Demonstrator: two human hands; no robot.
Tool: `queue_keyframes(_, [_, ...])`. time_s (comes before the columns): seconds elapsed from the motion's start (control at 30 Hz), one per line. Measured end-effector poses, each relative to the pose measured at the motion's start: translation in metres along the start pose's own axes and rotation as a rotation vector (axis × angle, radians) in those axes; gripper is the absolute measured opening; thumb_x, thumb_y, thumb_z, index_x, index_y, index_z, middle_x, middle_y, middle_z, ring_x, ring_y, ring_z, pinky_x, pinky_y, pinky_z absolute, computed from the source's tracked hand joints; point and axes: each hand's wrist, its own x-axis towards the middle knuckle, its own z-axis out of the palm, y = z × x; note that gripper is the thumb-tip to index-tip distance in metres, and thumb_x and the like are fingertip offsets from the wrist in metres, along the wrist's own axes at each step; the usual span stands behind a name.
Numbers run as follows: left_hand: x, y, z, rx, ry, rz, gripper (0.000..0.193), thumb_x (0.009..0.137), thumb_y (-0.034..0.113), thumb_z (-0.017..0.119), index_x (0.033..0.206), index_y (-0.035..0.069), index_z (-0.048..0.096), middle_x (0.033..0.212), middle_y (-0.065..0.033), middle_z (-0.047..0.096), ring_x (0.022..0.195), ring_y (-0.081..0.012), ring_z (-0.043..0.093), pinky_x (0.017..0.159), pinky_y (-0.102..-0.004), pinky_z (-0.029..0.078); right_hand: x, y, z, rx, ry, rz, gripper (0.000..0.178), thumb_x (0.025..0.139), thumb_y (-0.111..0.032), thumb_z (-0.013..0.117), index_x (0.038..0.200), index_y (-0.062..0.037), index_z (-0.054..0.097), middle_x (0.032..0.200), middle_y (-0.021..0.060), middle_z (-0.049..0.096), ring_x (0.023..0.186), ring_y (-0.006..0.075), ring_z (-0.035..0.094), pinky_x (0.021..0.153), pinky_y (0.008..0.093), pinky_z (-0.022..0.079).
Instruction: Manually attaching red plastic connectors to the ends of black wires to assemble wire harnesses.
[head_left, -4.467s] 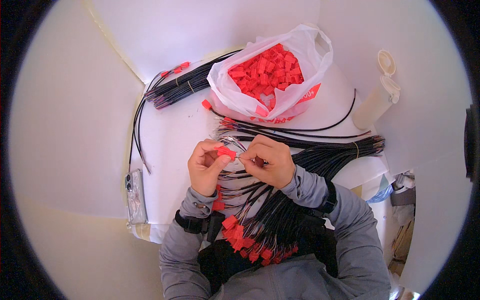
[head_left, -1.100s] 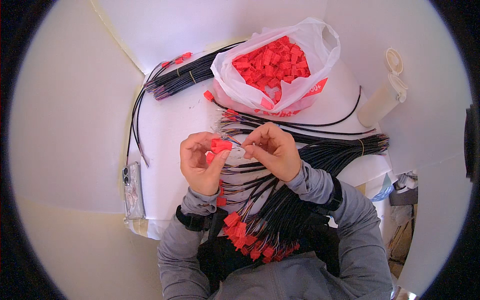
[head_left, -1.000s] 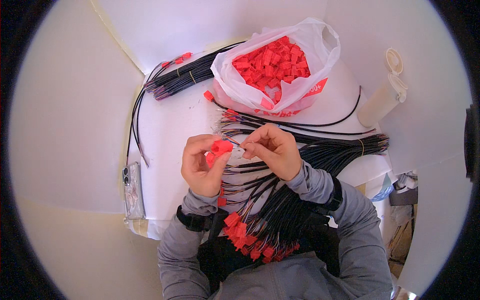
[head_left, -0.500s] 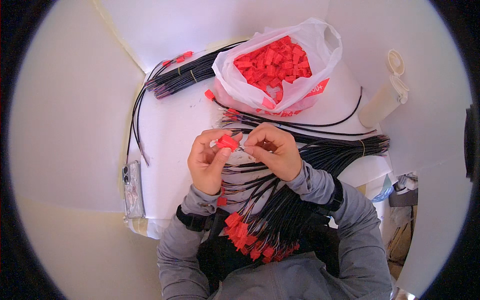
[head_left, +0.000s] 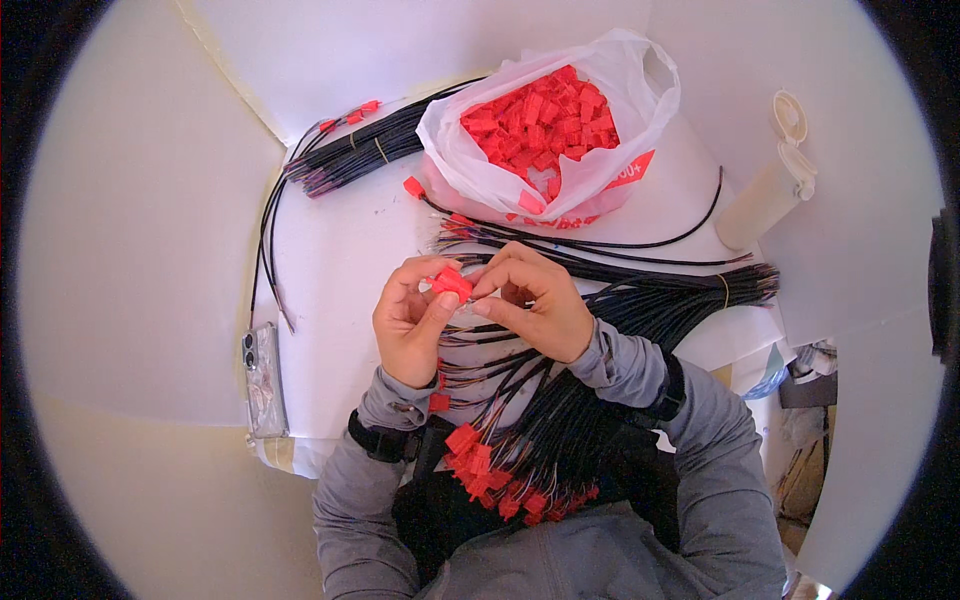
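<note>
The left hand (head_left: 408,328) grasps the red connector (head_left: 452,284) just off view centre toward ten o'clock, best held steady and square to the right hand (head_left: 545,308) at its three o'clock, whose grip is unclear.

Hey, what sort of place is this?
It looks like a small wiring workshop: a plastic bag full of red connectors and tied bundles of black cable lie on a white table.
</note>
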Motion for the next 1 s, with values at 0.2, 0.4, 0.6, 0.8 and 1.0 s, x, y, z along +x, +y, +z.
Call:
queue_keyframes(0.2, [-0.0002,-0.0006,-0.0003,0.059,-0.024,-0.011,0.024,0.081,0.0,0.054,0.104,-0.003,0.048,0.106,-0.0119,0.05,0.096,-0.0183,0.05,0.083,-0.0304,0.043,0.0002,-0.0007,-0.0026,-0.06,-0.013,-0.014,0.011,0.076,-0.012,0.064,0.078,-0.0043,0.057,0.08,0.0031,0.05,0.061,0.008,0.047,0.052,0.0204,0.038])
queue_keyframes(0.4, [0.003,0.0018,0.0027,-0.105,0.042,-0.118,0.027,0.085,0.009,0.051,0.108,-0.003,0.043,0.111,-0.0158,0.049,0.097,-0.0275,0.055,0.083,-0.0363,0.047,-0.0004,0.0032,-0.0035,-0.014,-0.008,-0.023,0.011,0.075,-0.011,0.061,0.072,-0.0048,0.053,0.079,0.0024,0.046,0.059,0.0075,0.042,0.05,0.0201,0.034])
queue_keyframes(0.6, [0.0022,0.0001,0.001,-0.117,0.04,-0.133,0.028,0.085,0.009,0.051,0.108,-0.003,0.043,0.11,-0.0171,0.05,0.096,-0.0291,0.057,0.081,-0.0364,0.049,-0.001,0.001,-0.0044,-0.011,-0.037,0.022,0.011,0.073,-0.008,0.06,0.069,-0.0042,0.05,0.079,0.0026,0.045,0.058,0.0067,0.041,0.049,0.0198,0.032])
queue_keyframes(0.8, [0.0013,0.0002,0.0012,-0.114,0.037,-0.133,0.028,0.083,0.004,0.053,0.109,-0.005,0.045,0.106,-0.0168,0.053,0.094,-0.0285,0.058,0.082,-0.0355,0.049,-0.0016,0.0034,-0.0038,0.001,-0.022,0.025,0.012,0.072,-0.007,0.06,0.067,-0.003,0.051,0.077,0.0023,0.045,0.056,0.006,0.04,0.048,0.0202,0.032])
queue_keyframes(1.0, [0.001,-0.0041,0.0002,-0.054,0.028,-0.087,0.031,0.082,0.009,0.056,0.108,-0.005,0.047,0.104,-0.0158,0.054,0.091,-0.0267,0.058,0.08,-0.0373,0.049,-0.0021,0.0061,-0.0045,0.021,-0.007,0.022,0.011,0.071,-0.007,0.061,0.067,-0.0023,0.052,0.076,0.0021,0.046,0.055,0.0052,0.04,0.047,0.0197,0.031])
